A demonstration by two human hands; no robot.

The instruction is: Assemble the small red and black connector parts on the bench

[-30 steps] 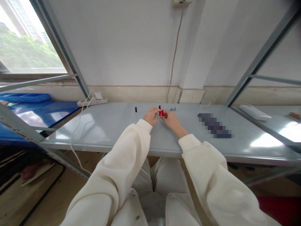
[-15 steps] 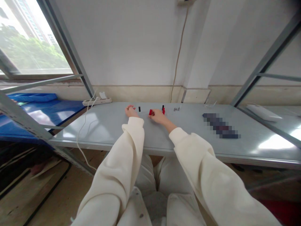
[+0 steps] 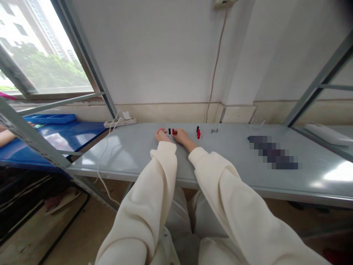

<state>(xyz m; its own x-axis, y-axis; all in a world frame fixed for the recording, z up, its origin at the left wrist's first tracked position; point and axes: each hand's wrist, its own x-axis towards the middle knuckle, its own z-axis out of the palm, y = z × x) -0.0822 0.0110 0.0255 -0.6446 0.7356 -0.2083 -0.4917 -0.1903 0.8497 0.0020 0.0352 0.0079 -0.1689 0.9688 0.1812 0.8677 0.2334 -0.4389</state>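
View: head camera, looking forward and down at a grey metal tabletop against a white wall.

Left hand: rests on the tabletop, fingers loosely curled. Whether it holds anything is too small to tell. Its fingertips lie just beside the black cylinder.

Right hand: rests on the tabletop, fingers curled toward the red piece. Contact with the piece cannot be confirmed, nor can a grip.

Black cylinder: stands between the hands, just beside the red piece.

Red piece: sits at the fingers of the right hand.

Further parts: a black peg and a red peg stand together right of the hands. Small metal parts lie further right.

Sleeves: cream sleeves cover both forearms.

Right of the parts: a pixelated object lies on the tabletop, its identity hidden.

Left end: a power strip sits against the wall, with a white cable hanging over the tabletop edge.

Adjacent shelf: a blue tray lies beyond a co-worker's forearm.
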